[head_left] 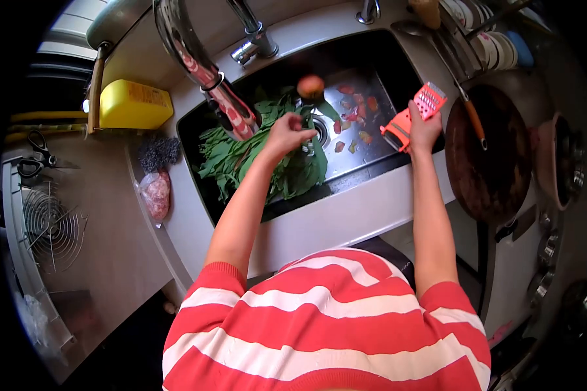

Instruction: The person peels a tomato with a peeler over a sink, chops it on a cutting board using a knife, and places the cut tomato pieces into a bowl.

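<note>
My left hand [289, 135] is over the leafy greens [238, 156] in the sink, its thumb and fingers apart and nothing visible between them. Just beyond it is a round reddish-orange fruit or vegetable [310, 86], somewhat blurred; whether it rests on something or is in the air I cannot tell. My right hand [424, 130] grips a bright orange-pink grater [429, 101] with a peeler-like end, above the sink's right edge. Several red and yellowish peelings [351, 114] lie on the metal sink floor, right of the drain [319, 130].
A chrome faucet [205, 75] arches over the greens. Right of the sink lie a dark round board [489, 156] and a wooden-handled utensil [474, 120]. A yellow container [135, 105], a bag of pinkish food [155, 195], scissors [38, 156] and a wire rack [53, 225] are leftward.
</note>
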Tool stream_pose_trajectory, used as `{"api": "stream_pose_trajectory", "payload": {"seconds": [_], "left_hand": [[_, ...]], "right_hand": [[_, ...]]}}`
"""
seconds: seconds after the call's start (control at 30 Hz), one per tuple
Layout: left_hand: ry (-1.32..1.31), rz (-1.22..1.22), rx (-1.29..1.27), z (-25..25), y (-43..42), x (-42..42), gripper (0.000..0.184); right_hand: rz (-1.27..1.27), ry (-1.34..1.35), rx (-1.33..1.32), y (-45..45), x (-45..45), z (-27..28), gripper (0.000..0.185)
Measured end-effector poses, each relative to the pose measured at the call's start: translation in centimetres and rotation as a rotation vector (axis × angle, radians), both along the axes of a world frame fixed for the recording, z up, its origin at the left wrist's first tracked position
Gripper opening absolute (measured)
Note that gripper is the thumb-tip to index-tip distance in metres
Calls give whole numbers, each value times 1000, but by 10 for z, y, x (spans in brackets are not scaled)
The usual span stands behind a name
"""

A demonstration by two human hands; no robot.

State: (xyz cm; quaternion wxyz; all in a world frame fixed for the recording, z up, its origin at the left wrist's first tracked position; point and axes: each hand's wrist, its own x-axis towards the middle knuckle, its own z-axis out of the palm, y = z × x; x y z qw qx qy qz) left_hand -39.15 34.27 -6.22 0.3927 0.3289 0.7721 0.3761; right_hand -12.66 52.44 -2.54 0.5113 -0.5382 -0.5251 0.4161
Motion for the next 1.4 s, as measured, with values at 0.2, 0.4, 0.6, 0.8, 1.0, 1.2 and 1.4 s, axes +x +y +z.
{"api": "stream_pose_trajectory", "payload": {"seconds": [0.2, 0.4, 0.6, 0.8, 1.0, 1.2, 1.4], "left_hand": [[280, 87, -114, -73, 111, -8, 101], [405, -513, -356, -97, 117, 16, 84], [310, -291, -204, -91, 91, 26, 79], [-1061, 152, 48, 8, 41, 51, 84], [-1383, 78, 296, 53, -4, 83, 74], [-842, -55, 341, 87, -15, 86, 95], [-834, -82, 267, 86, -17, 88, 85]], "right_hand": [[112, 253, -336, -28, 18, 6, 40], [179, 336, -489, -32, 19, 7, 38], [118, 421, -538, -31, 16, 2, 33], [204, 719, -630, -38, -10, 32, 27], [318, 759, -508, -61, -68, 50, 35], [384, 665, -421, -78, -72, 67, 38], [460, 524, -130, -88, -74, 79, 39]]}}
